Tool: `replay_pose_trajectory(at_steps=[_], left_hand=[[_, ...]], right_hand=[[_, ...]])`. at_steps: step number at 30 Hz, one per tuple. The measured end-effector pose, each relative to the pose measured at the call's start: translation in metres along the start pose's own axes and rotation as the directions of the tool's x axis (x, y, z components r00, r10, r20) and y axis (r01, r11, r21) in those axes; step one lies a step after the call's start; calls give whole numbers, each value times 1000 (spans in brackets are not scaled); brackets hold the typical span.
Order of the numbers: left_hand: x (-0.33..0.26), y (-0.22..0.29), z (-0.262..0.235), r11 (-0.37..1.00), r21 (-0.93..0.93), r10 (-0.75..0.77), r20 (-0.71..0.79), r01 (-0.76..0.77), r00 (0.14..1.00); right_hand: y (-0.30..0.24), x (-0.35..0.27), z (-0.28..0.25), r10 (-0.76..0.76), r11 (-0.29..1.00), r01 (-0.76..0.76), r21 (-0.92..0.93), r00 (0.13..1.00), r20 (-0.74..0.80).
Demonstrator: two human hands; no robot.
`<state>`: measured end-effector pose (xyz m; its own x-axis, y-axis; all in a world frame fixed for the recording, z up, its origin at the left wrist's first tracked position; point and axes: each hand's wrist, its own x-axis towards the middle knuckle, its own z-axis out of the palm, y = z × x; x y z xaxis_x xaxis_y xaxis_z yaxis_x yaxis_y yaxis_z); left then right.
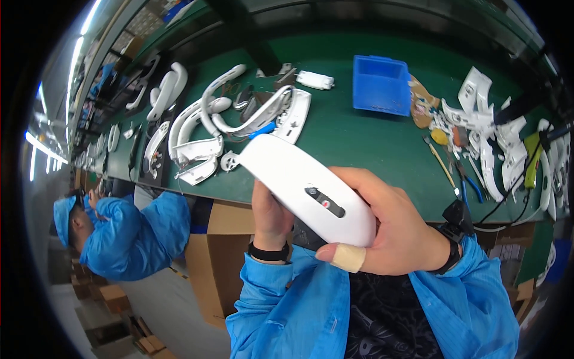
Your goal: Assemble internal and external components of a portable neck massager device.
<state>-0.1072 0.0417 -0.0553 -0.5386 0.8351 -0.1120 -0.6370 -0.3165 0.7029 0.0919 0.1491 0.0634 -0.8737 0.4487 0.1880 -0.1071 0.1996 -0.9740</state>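
Note:
A long, rounded white plastic housing [299, 185] with a dark button panel is held up in front of me, tilted with its far end toward the left. My right hand [388, 224] is closed round its near right end, the thumb, wrapped in a tan bandage, lying along the edge. Under its left side my left hand [270, 215] supports it; most of those fingers are hidden behind the housing. Just past the far end, a small round white part [229, 161] shows near the bench edge.
On the green bench [335, 134] stand curved white shells [197, 119] at left and a blue bin [381, 90] at the back. White pieces [478, 119], pliers [470, 179], a brush [441, 164] and a green-handled tool [531, 158] lie right. A co-worker [128, 230] sits left, beside a cardboard box [218, 257].

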Motion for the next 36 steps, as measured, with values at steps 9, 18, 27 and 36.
replay_pose_trajectory(at_steps=[9,18,27,36], left_hand=[[4,-11,9,1000,2,-15,152,15,988],[-13,-8,18,997,-1,-71,143,72,987],[-1,-26,20,992,116,-59,16,56,998],[17,-8,36,935,304,-193,3,183,981]], right_hand=[[-5,-16,7,247,946,-209,249,960,-132],[-3,-12,6,209,957,-196,213,977,-41],[-13,-11,-11,397,786,-357,505,917,31],[-1,-8,-26,153,935,-140,327,988,-13]])
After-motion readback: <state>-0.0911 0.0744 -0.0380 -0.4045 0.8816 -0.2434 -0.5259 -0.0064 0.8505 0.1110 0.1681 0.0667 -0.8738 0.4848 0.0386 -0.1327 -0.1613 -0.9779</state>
